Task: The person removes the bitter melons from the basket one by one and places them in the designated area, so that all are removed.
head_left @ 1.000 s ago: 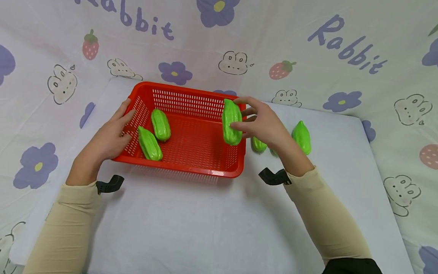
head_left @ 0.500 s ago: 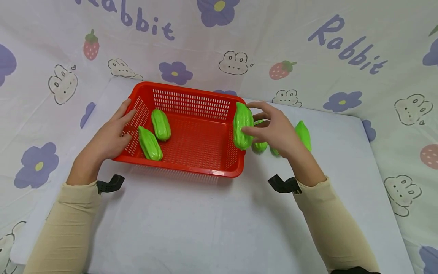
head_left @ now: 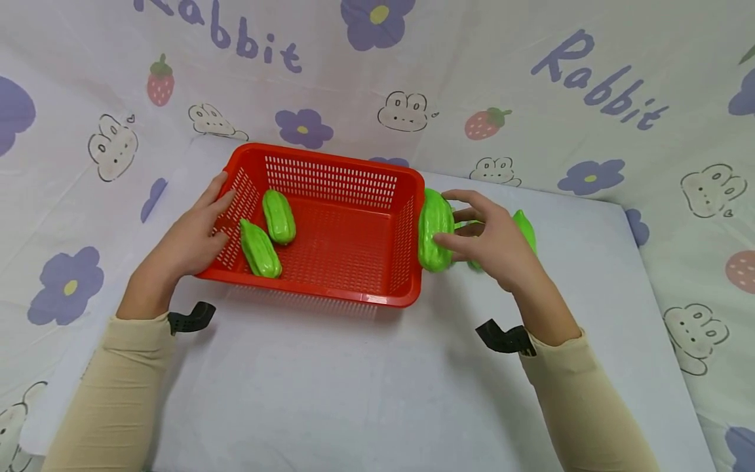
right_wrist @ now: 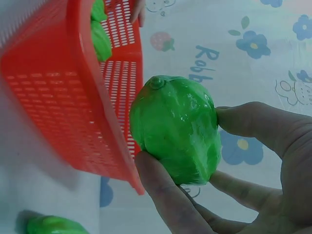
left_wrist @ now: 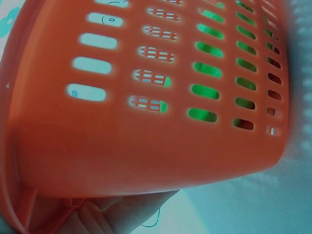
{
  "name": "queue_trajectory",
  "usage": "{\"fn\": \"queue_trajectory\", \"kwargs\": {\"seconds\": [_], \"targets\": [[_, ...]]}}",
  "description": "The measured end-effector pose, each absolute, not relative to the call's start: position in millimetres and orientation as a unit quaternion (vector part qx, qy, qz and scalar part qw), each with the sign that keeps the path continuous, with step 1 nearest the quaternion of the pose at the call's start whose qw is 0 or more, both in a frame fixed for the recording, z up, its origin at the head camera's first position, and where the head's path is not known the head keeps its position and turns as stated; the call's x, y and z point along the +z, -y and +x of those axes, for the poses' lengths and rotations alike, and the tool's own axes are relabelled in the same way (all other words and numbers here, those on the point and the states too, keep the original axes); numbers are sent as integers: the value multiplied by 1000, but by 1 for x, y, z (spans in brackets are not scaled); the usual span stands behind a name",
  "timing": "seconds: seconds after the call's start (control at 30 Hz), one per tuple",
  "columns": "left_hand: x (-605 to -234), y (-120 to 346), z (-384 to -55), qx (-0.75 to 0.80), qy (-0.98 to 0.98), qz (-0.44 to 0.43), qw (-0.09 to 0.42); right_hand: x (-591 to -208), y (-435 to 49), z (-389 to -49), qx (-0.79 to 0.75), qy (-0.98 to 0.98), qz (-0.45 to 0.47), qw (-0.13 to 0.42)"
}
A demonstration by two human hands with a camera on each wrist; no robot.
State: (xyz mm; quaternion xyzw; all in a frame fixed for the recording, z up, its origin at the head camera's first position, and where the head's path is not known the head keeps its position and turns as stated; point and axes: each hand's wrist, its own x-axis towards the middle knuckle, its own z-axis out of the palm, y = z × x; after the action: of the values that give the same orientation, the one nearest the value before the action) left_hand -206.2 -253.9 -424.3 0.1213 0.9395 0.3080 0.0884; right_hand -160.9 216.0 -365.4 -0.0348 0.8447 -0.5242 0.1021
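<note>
My right hand (head_left: 495,239) pinches a bright green, ridged vegetable (head_left: 435,231), shaped like a bitter melon, between thumb and fingers. It is at the right end of a red plastic basket (head_left: 318,292), just outside the rim. In the right wrist view, its blunt end (right_wrist: 175,126) faces the camera. On the left, my left hand (head_left: 183,239) grips the basket's short side, fingers at the rim and thumb inside. Two similar green vegetables (head_left: 278,216) lie in the basket's left part. Through the slots in the left wrist view, green (left_wrist: 204,91) shows.
More green vegetables lie on the white table (head_left: 330,387) right of the basket, partly hidden behind my right hand; one (head_left: 523,229) shows its tip. A patterned cloth (head_left: 448,59) hangs behind the table.
My right hand has moved right and toward me with the green vegetable, from over the basket's right end to outside its rim. My left hand and the basket have stayed put.
</note>
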Motion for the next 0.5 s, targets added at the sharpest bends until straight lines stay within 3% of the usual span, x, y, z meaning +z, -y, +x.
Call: {"fn": "queue_trajectory", "kwargs": {"seconds": [0.5], "targets": [[-424, 254, -206, 308, -940, 120, 89, -376, -233, -143, -542, -833, -15, 108]]}}
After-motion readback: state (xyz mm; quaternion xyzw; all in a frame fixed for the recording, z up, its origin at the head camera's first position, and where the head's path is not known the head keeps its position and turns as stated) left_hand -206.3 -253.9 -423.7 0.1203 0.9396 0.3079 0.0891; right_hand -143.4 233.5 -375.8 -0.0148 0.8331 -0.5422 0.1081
